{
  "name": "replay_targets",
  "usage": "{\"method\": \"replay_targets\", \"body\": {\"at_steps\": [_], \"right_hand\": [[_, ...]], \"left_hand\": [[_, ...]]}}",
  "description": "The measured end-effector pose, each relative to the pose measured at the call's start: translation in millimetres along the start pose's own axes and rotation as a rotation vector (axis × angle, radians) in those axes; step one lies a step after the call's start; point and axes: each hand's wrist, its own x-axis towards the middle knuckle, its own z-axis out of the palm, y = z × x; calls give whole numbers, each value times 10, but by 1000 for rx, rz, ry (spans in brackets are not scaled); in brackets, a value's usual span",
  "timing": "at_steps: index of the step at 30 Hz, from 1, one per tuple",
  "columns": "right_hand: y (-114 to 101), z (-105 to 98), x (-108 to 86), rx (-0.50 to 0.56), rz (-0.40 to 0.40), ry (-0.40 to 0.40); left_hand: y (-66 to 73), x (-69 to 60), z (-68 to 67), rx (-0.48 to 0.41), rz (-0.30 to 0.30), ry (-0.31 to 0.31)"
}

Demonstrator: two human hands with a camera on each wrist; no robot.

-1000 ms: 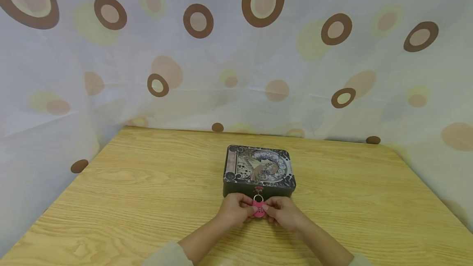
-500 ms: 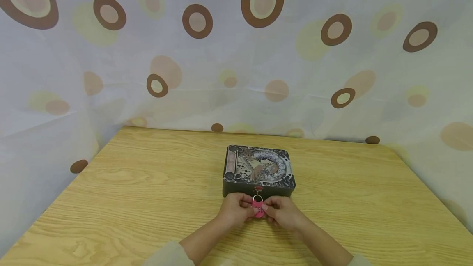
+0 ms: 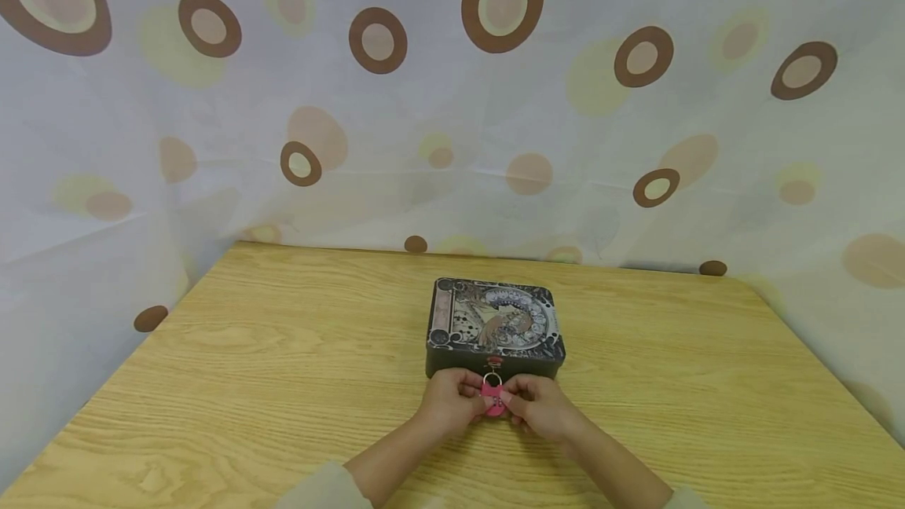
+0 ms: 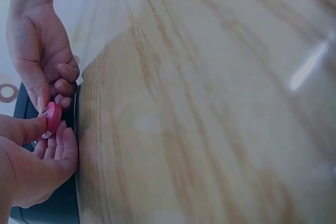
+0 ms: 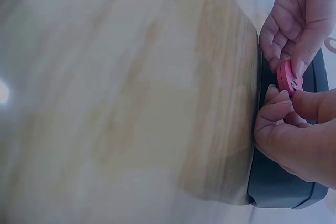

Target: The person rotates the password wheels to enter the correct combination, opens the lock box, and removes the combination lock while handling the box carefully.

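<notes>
Padlock (image 3: pixel 492 390) at the front of the box (image 3: pixel 495 320), just below the red clasp (image 3: pixel 494 360): left hand (image 3: pixel 448 401) pinches one side, right hand (image 3: pixel 540 407) pinches the other, both nearly closed. Best bet now: one grip steady, the other nudging the little dials (image 5: pixel 294 83) singly, without tugging.
</notes>
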Motion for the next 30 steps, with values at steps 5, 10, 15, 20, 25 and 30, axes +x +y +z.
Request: {"method": "replay_targets", "body": {"at_steps": [5,10,15,20,25,30], "right_hand": [[-11,1,-7,-2,6,2],[-12,1,-9,-4,7,8],[-12,4,-6,1,11,12],[-5,9,-2,7,17,11],[-1,5,1,6,5,5],[-6,0,-6,14,-12,-3]], "left_hand": [[2,-3,1,16,9,5],[1,0,2,35,15,11],[-5,2,5,53,24,11],[-10,3,8,72,39,11],[-12,0,13,89,50,15],[-23,-1,21,93,71,20]]}}
